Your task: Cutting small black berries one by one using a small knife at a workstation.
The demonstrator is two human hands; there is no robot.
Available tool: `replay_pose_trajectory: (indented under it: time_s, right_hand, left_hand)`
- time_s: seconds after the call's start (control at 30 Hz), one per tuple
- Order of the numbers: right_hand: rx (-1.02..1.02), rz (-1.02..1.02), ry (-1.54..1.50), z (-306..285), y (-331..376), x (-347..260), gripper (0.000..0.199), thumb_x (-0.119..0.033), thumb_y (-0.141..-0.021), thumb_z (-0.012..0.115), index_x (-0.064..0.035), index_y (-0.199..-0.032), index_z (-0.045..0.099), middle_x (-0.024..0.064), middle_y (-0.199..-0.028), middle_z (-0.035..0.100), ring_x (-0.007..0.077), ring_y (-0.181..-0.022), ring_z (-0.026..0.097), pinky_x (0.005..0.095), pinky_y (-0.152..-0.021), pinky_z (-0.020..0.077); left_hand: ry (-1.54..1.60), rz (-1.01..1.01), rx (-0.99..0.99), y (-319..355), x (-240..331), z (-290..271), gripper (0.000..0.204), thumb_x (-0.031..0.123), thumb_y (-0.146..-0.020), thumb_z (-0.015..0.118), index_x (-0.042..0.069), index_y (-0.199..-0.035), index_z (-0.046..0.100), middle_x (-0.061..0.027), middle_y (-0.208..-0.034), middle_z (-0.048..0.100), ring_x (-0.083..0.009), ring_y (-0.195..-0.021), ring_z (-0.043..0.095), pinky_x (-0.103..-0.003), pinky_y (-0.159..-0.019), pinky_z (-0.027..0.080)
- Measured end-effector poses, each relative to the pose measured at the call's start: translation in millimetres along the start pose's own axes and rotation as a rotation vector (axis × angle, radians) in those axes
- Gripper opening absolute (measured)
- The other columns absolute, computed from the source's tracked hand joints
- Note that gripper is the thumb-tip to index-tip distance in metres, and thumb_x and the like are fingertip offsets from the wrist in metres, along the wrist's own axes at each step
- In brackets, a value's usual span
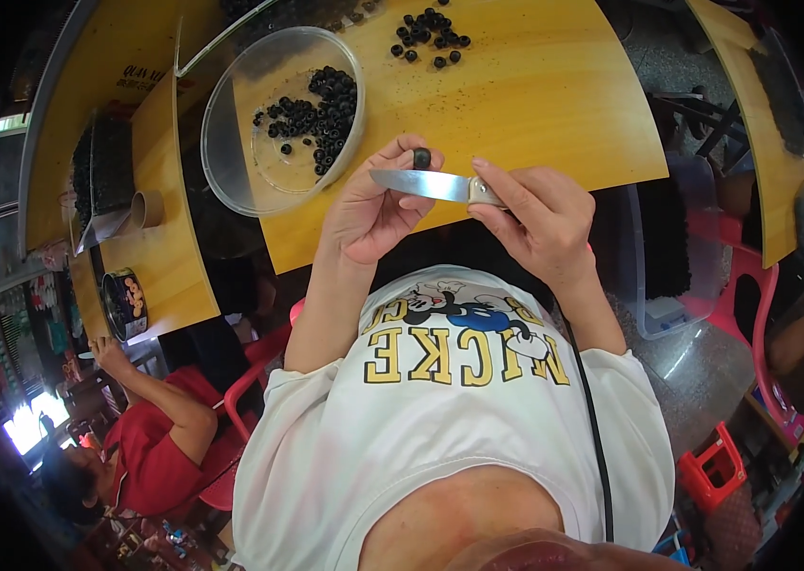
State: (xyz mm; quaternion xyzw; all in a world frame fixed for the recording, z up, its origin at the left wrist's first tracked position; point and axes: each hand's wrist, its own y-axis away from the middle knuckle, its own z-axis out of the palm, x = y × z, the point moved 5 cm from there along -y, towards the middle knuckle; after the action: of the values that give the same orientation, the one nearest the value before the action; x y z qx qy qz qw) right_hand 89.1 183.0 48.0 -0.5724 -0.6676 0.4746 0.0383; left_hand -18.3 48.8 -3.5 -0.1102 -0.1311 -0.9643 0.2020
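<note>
My left hand (pixel 369 214) pinches a small round black bead (pixel 422 158) between thumb and fingertips, just over the near edge of the table. In my right hand (pixel 547 214) is a small knife (pixel 421 185) with a pale handle, its fingers closed round the handle. The blade points left, passing in front of my left fingers and just below the bead; whether the edge touches it I cannot tell. Beyond my left hand, a round clear plastic tub (pixel 221 176) holds many black beads (pixel 331 109). More loose black beads (pixel 429 36) lie on the far part of the table.
The yellow wooden table (pixel 535 105) carries dark crumbs. At the right stand a clear plastic bin (pixel 645 257) and a red plastic chair (pixel 754 285). A person in red (pixel 169 428) sits at the left by another table with a round tin (pixel 124 303). A red stool (pixel 712 466) is lower right.
</note>
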Motion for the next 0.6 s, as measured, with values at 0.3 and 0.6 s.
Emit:
replay_pose_trajectory:
  time_s: [0.3, 0.6]
  right_hand:
    - [0.007, -0.003, 0.028, 2, 2, 3, 0.040, -0.018, -0.070, 0.079, -0.0052, -0.107, 0.070, 0.0075, -0.070, 0.062, 0.0193, -0.058, 0.059, 0.0287, -0.051, 0.0444]
    - [-0.003, 0.007, 0.042, 7, 5, 6, 0.038, -0.017, -0.072, 0.078, -0.0055, -0.106, 0.070, 0.0076, -0.070, 0.062, 0.0195, -0.058, 0.058, 0.0289, -0.051, 0.0441]
  left_hand:
    - [0.028, 0.019, -0.003, 4, -4, -2, 0.019, 0.010, -0.093, 0.057, 0.000, -0.107, 0.052, -0.0147, -0.098, 0.060, -0.0105, -0.072, 0.053, -0.020, -0.057, 0.042]
    - [0.054, 0.034, 0.033, 5, -4, -14, 0.023, 0.012, -0.091, 0.060, -0.001, -0.109, 0.052, -0.0140, -0.098, 0.059, -0.0116, -0.071, 0.052, -0.021, -0.059, 0.042]
